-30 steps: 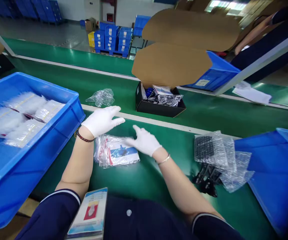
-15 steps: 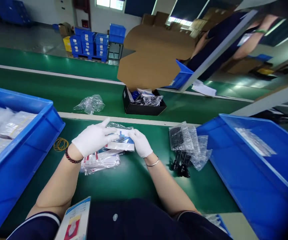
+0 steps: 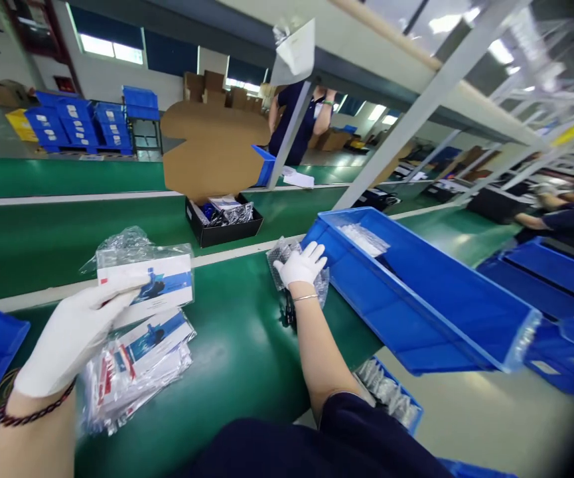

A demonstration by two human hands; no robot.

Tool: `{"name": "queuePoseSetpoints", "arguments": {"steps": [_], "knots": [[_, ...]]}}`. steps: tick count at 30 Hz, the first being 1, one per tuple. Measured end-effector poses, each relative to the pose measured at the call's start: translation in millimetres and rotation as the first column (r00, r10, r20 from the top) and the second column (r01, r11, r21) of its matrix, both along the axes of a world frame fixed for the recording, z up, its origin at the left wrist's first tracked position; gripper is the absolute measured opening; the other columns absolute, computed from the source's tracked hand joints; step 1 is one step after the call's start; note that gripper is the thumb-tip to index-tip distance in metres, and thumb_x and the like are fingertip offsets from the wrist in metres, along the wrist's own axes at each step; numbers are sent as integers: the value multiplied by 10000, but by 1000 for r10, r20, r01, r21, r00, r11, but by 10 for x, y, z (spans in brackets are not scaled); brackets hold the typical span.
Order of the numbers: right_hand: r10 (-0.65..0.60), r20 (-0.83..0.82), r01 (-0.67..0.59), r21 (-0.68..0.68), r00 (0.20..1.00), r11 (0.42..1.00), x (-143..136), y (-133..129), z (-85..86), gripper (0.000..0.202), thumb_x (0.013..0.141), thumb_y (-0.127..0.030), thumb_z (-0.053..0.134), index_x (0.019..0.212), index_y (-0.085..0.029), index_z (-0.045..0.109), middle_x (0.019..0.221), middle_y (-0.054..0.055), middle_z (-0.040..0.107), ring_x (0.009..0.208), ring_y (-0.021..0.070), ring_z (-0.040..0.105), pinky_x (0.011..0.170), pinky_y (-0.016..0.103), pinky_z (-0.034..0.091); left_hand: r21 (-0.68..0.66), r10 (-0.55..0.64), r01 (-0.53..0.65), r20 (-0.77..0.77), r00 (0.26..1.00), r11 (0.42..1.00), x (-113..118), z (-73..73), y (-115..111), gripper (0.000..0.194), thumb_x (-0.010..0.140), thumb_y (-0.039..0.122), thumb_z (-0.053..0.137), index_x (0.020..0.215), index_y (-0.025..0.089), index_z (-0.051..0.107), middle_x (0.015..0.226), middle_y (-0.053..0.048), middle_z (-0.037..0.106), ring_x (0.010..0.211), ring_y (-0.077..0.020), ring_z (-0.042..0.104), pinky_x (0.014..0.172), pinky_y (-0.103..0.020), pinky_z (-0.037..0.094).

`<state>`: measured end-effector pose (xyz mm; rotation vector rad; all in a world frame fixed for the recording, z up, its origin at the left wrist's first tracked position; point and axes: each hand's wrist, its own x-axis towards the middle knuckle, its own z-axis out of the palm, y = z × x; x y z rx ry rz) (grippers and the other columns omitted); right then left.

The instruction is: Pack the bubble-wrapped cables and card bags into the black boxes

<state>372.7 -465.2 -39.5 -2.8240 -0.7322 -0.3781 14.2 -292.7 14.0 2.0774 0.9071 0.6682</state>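
2 gloved hands were at work over the green bench (image 3: 247, 345), doing different jobs. The left hand (image 3: 75, 332) held 1 bagged instruction card (image 3: 153, 287) lifted clear of the stack of bagged cards (image 3: 135, 372) lying just below it, thumb on the printed face and fingers hidden behind, so it was closed in a pinch on the card's near edge. The right hand (image 3: 302, 264) reached out well away from it, fingers spread and laid flat on the bubble-wrap pouches (image 3: 283, 253) that sat against the near wall of the tilted blue bin (image 3: 416, 312); whether it had gripped a pouch yet I cannot tell. Dark plastic parts (image 3: 287, 312) lay on the bench beside that wrist.

Judging by this, the step in hand was gathering a kit: card already picked, pouch being fetched. The next move would call for the right fingers to curl on 1 pouch only, since the thin film clings and a 2nd could drag along, then to bring it back toward the card without sweeping the loose parts.

Beyond the white strip, an open black carton (image 3: 224, 226) with its flap up sat on the conveyor belt (image 3: 42, 232), and a crumpled clear bag (image 3: 127, 240) lay behind the card.
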Motion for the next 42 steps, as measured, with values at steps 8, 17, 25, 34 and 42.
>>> {"name": "queuePoseSetpoints", "arguments": {"steps": [8,17,25,34,42], "knots": [[85,-282,-96,-26,956,995,-30,47,-227,534,795,-218,581,1311,-131,476,1040,173,652,965,326,640,836,454,494,22,4,-1,-116,993,1000,160,20,-10,474,724,657,478,1078,400,661,1243,90,620,1207,-327,535,1118,-507,335],[902,-329,-322,853,279,411,-660,532,342,415,848,-326,547,1246,-217,593,1301,41,577,1177,204,533,1004,330,435,-390,-115,260,357,927,884,608,-241,-102,524,829,606,514,1116,201,684,1297,-62,594,1294,-282,451,1168,-411,238],[894,-358,-592,793,-268,140,-1282,1047,258,836,700,-356,771,1422,-189,383,1465,99,399,1313,258,409,1096,375,333,-796,366,387,571,735,465,612,-519,-5,350,831,312,629,1126,126,650,1140,-103,676,1071,-237,631,966,-348,510],[926,-368,-466,807,85,363,-1323,1247,-68,204,852,-391,553,853,-190,523,800,-3,574,773,159,559,764,309,455,-702,170,359,563,809,615,625,-687,32,364,818,398,660,1085,155,698,1181,-82,662,1172,-281,563,1051,-385,418],[921,-385,-467,804,62,367,-1312,1222,-39,213,846,-403,550,828,-197,500,745,-15,524,708,149,518,649,280,424,-681,106,353,535,839,641,574,-657,44,398,800,431,675,1099,168,696,1211,-74,648,1206,-310,534,1050,-405,413]]}}
